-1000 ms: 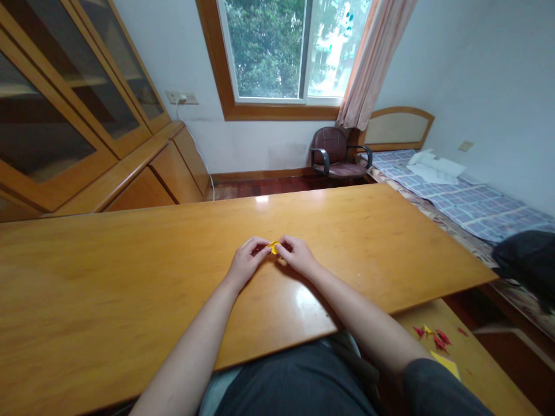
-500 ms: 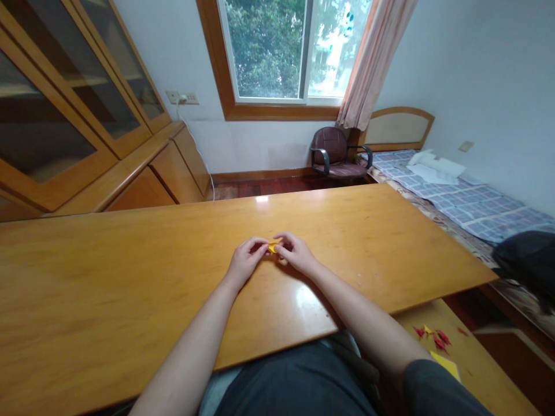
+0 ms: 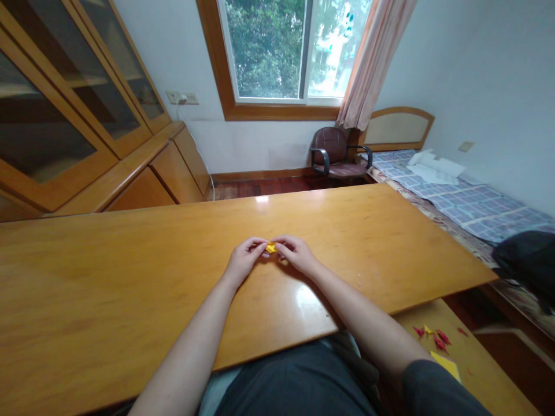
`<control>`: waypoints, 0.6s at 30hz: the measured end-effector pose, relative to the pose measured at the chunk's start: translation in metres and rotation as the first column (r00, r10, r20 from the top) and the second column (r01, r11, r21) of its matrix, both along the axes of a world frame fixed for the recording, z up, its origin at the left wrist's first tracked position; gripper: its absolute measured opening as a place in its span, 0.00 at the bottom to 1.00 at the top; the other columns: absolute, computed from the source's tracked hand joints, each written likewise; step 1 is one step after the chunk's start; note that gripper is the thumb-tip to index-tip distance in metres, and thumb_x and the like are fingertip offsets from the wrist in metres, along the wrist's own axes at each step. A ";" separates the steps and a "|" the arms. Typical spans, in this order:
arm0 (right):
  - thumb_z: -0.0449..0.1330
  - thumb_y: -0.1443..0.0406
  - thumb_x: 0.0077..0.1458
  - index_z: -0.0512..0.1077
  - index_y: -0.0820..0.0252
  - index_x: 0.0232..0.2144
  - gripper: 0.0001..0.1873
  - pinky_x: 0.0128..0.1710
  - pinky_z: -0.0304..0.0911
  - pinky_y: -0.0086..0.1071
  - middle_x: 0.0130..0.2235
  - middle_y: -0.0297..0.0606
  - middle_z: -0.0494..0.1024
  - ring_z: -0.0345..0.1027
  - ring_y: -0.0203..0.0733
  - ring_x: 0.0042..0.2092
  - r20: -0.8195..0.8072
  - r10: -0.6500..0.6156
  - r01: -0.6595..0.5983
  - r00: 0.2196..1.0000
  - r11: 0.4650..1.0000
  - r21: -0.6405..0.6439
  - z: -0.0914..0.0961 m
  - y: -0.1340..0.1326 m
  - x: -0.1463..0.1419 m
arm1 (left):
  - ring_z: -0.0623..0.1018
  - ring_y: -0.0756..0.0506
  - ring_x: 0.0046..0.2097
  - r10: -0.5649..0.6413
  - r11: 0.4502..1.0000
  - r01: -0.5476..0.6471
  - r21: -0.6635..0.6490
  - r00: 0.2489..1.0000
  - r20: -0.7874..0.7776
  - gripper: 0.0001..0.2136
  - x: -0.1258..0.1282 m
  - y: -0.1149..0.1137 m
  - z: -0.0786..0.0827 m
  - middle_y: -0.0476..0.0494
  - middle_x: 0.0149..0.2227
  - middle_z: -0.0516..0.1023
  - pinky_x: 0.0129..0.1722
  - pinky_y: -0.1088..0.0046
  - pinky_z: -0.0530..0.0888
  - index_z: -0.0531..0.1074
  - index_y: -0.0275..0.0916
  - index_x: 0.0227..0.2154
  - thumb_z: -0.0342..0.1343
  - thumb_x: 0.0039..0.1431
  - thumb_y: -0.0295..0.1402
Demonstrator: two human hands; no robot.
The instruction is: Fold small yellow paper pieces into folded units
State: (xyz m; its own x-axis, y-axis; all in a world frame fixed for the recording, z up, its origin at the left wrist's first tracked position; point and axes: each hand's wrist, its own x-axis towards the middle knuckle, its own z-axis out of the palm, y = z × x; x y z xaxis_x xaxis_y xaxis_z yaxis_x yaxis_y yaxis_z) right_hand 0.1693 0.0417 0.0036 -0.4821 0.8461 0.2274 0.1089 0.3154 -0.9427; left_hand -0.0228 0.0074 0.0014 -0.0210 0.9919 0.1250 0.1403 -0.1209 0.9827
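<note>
A small folded piece of yellow paper (image 3: pixel 271 248) is between my two hands, just over the wooden table (image 3: pixel 130 277). My left hand (image 3: pixel 244 258) pinches its left side with thumb and fingers. On the other side my right hand (image 3: pixel 297 255) grips the right edge between thumb and forefinger. The fingertips cover part of the paper, so its full shape is hidden.
At lower right, a lower surface (image 3: pixel 485 370) bears several small red folded papers (image 3: pixel 441 341), a yellow one (image 3: pixel 427 330) and a yellow sheet (image 3: pixel 446 365). A brown armchair (image 3: pixel 332 151) stands beyond the table, a bed (image 3: pixel 477 202) to the right, a cabinet (image 3: pixel 143 179) at left.
The fingers of my right hand have come lower and closer against the yellow paper. The paper has turned slightly and shifted a little left.
</note>
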 end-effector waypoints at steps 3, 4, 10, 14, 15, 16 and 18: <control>0.57 0.61 0.60 0.76 0.59 0.40 0.12 0.37 0.67 0.30 0.38 0.38 0.77 0.70 0.36 0.36 0.020 -0.032 0.030 0.999 0.992 0.125 0.002 0.001 0.002 | 0.81 0.44 0.32 -0.009 1.000 0.009 -0.013 1.000 0.019 0.18 -0.001 0.001 -0.004 0.45 0.31 0.81 0.36 0.67 0.78 0.74 0.37 0.35 0.61 0.53 0.49; 0.57 0.60 0.60 0.77 0.59 0.40 0.11 0.37 0.66 0.30 0.38 0.38 0.77 0.70 0.36 0.36 0.022 -0.036 0.033 0.999 0.988 0.152 0.003 0.001 0.003 | 0.81 0.44 0.32 -0.013 1.000 0.014 -0.017 1.000 0.025 0.18 -0.002 0.001 -0.005 0.45 0.31 0.81 0.37 0.67 0.78 0.74 0.37 0.35 0.61 0.53 0.48; 0.64 0.57 0.54 0.76 0.59 0.38 0.13 0.36 0.65 0.28 0.37 0.37 0.75 0.69 0.36 0.38 0.044 -0.048 0.038 0.998 0.978 0.206 0.008 -0.002 0.002 | 0.81 0.45 0.32 -0.014 1.000 0.014 -0.019 1.000 0.008 0.16 -0.003 0.002 -0.007 0.45 0.32 0.81 0.36 0.69 0.77 0.74 0.37 0.35 0.61 0.54 0.46; 0.65 0.56 0.53 0.75 0.60 0.37 0.14 0.34 0.65 0.28 0.38 0.36 0.76 0.69 0.35 0.35 0.038 -0.059 0.054 0.998 0.991 0.126 0.003 -0.001 0.000 | 0.81 0.45 0.33 -0.011 1.000 0.011 -0.023 1.000 0.004 0.16 -0.003 0.002 -0.007 0.46 0.32 0.81 0.36 0.69 0.77 0.75 0.38 0.35 0.62 0.53 0.46; 0.64 0.57 0.53 0.74 0.60 0.38 0.14 0.34 0.66 0.28 0.38 0.37 0.76 0.70 0.35 0.35 0.029 -0.052 0.049 0.998 0.994 0.097 0.001 -0.001 -0.001 | 0.81 0.45 0.33 -0.011 1.000 0.011 -0.027 1.000 0.011 0.16 -0.003 0.002 -0.008 0.46 0.32 0.81 0.37 0.69 0.77 0.75 0.38 0.35 0.62 0.53 0.46; 0.64 0.57 0.54 0.74 0.60 0.38 0.14 0.34 0.66 0.28 0.39 0.37 0.76 0.70 0.35 0.35 0.015 -0.048 0.047 0.999 0.996 0.077 0.000 -0.001 -0.001 | 0.81 0.45 0.33 -0.012 0.999 0.013 -0.032 1.000 0.023 0.16 -0.003 0.002 -0.008 0.46 0.33 0.81 0.37 0.69 0.77 0.75 0.38 0.35 0.62 0.52 0.46; 0.63 0.58 0.54 0.74 0.60 0.40 0.14 0.36 0.67 0.29 0.39 0.38 0.77 0.71 0.36 0.36 -0.007 -0.037 0.038 0.999 0.998 0.049 0.000 0.000 -0.001 | 0.82 0.44 0.34 -0.016 0.999 0.018 -0.044 0.999 0.047 0.16 -0.002 0.002 -0.008 0.46 0.33 0.81 0.38 0.68 0.77 0.75 0.38 0.35 0.63 0.51 0.46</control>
State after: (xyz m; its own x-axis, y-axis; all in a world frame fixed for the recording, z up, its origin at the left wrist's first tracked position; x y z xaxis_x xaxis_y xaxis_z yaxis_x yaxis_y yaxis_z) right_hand 0.1686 0.0416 0.0035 -0.4488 0.8513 0.2718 0.1160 0.3571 -0.9268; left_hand -0.0252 0.0097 -0.0064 -0.0090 0.9968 0.0799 0.0921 -0.0787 0.9926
